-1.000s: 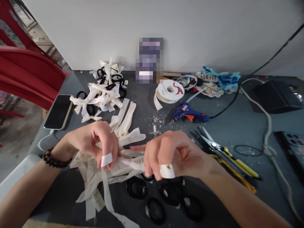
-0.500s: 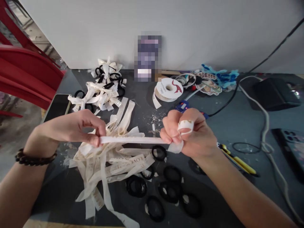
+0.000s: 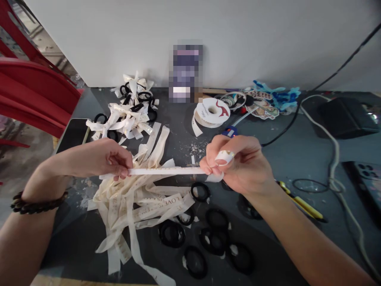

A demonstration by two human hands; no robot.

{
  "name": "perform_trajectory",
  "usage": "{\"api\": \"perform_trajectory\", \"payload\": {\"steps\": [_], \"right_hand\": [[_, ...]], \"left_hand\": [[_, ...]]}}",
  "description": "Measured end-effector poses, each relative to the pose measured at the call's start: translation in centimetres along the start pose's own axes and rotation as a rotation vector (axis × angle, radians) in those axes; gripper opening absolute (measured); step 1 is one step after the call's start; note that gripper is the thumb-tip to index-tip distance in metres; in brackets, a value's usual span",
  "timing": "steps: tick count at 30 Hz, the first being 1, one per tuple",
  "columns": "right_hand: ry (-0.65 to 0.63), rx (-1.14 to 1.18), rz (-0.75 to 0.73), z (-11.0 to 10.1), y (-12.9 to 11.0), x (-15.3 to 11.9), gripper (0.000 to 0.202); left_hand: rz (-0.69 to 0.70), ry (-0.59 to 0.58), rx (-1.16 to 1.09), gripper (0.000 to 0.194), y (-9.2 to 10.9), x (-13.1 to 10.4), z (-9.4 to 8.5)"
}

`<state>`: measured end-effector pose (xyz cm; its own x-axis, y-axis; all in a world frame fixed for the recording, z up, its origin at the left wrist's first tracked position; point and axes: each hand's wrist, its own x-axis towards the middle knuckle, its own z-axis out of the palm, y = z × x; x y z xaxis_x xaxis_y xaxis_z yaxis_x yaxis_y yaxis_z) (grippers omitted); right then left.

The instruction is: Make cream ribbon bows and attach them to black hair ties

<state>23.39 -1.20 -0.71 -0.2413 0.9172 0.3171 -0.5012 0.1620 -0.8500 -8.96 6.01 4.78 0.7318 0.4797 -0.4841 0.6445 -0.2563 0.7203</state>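
Note:
A white ribbon strip (image 3: 166, 171) is stretched nearly level between both hands. Its left end is pinched by my left hand (image 3: 114, 161), which wears a dark bead bracelet on the wrist. My right hand (image 3: 235, 159) grips the other end, with a loop of ribbon around a finger or thumb. Below the strip lies a pile of cream printed ribbons (image 3: 143, 206). Several black hair ties (image 3: 195, 262) with small white bits lie near the front. Tied ribbon bows with black bands (image 3: 131, 115) are heaped at the back left.
Behind the hands is a ribbon spool (image 3: 212, 112). A blue tool (image 3: 230, 131) sits partly behind my right hand. To the right are a yellow cutter (image 3: 305, 206), cables, a phone (image 3: 363, 186) and a black box (image 3: 347, 115). A red chair (image 3: 32, 91) stands left.
My left hand has closed in more around the ribbon end and its wrist has shifted slightly. The fingers of my right hand have shifted a little, and the strip sits slightly higher.

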Motion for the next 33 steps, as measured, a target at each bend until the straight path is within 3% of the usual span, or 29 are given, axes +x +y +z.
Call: {"api": "perform_trajectory", "payload": {"steps": [4,6,7,9,12,15,18,21,23,27,30,33], "right_hand": [[0.083,-0.07,0.034,0.1,0.1,0.3,0.008],[0.104,-0.082,0.041,0.0,0.4,0.3,0.008],[0.099,-0.077,0.041,0.0,0.6,0.3,0.007],[0.069,-0.059,0.036,0.1,1.1,0.2,0.007],[0.038,-0.032,0.03,0.7,2.1,-0.2,0.007],[0.057,-0.01,0.031,1.6,3.0,-0.7,0.007],[0.089,-0.001,0.056,2.2,3.5,-1.1,0.008],[0.089,0.041,0.077,2.5,3.7,-1.2,0.008],[0.067,0.082,0.09,2.5,3.7,-1.2,0.008],[0.029,0.171,0.089,2.5,3.8,-1.1,0.01],[-0.01,0.183,0.091,2.7,4.0,-1.3,0.009],[-0.037,0.16,0.114,2.8,4.3,-1.6,0.01]], "left_hand": [[0.066,-0.035,-0.069,0.014,-0.1,-0.4,-0.2],[0.217,-0.087,-0.217,0.014,-0.4,-0.3,-0.3],[0.364,-0.093,-0.341,0.015,-0.5,0.0,-0.2],[0.626,0.041,-0.542,0.014,-0.7,0.8,0.4],[0.726,0.157,-0.682,0.011,-0.7,2.5,2.6],[0.728,0.135,-0.881,0.021,-0.4,4.3,5.4],[0.73,0.085,-1.0,0.008,-0.3,5.4,7.1],[0.798,0.131,-1.019,0.018,-0.3,5.6,7.2],[0.715,0.157,-1.042,0.03,-0.3,5.3,7.0],[0.746,0.153,-1.223,0.049,-0.2,5.0,7.1],[0.702,0.095,-1.242,0.05,-0.1,5.0,7.5],[0.587,0.043,-1.129,0.034,-0.2,5.1,7.9]]}}
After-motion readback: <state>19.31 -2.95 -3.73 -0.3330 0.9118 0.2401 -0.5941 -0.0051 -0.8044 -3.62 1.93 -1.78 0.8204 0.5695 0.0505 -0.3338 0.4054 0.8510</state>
